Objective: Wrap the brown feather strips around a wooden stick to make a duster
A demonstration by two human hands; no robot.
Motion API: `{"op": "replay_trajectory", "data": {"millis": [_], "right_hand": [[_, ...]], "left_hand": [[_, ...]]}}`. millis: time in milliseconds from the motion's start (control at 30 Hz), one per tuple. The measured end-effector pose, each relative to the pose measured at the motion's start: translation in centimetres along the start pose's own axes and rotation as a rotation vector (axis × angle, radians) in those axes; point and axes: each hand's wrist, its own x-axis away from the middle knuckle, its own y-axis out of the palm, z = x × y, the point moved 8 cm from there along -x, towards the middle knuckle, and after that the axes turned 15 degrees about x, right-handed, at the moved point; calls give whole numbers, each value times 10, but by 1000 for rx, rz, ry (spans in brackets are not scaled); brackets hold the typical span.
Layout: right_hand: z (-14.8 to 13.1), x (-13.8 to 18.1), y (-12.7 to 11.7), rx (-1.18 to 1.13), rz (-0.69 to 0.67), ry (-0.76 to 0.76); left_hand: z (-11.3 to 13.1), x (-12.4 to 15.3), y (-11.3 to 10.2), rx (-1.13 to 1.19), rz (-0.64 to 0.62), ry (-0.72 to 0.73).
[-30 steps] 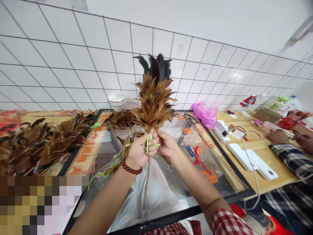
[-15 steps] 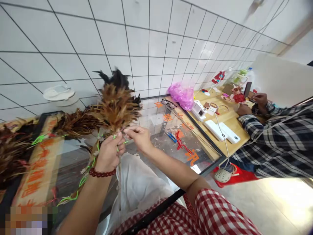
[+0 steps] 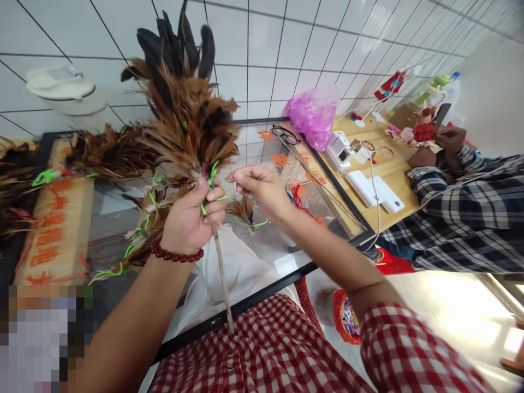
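My left hand (image 3: 190, 215) is closed around the neck of a feather duster (image 3: 188, 114), where its brown and black feathers meet a thin wooden stick (image 3: 222, 273). Bright green string (image 3: 203, 208) shows between its fingers. The stick slants down to my checked clothing. Just right of the duster, my right hand (image 3: 262, 185) has thumb and forefinger pinched together; whatever is between them is too small to name. Below it is a small feather tuft (image 3: 244, 210) with green string. More tied feathers (image 3: 158, 210) trail along the glass tabletop on the left.
Feather bundles (image 3: 114, 153) lie along the left back. A white lidded bin (image 3: 69, 93) stands by the tiled wall. Glasses (image 3: 285, 134), a pink plastic bag (image 3: 313, 117) and red string (image 3: 301, 201) are to the right. A co-worker in a plaid sleeve (image 3: 434, 180) works at a wooden table (image 3: 393, 169).
My left hand has raised and tilted the duster, so more of its feathers and stick show. My right hand has moved right, away from the left hand. The view has shifted.
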Motion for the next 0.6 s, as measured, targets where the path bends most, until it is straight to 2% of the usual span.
{"op": "replay_trajectory", "data": {"millis": [133, 200, 300, 433, 600], "right_hand": [[29, 8, 25, -296, 92, 68], [42, 6, 37, -367, 114, 121], [56, 3, 45, -372, 130, 201], [71, 1, 42, -339, 109, 302], [78, -1, 37, -258, 27, 289]], "left_hand": [[10, 5, -15, -78, 74, -12], [19, 10, -26, -99, 113, -22], [32, 19, -44, -50, 146, -23], [35, 24, -67, 51, 181, -60], [36, 20, -80, 12, 170, -33]]}}
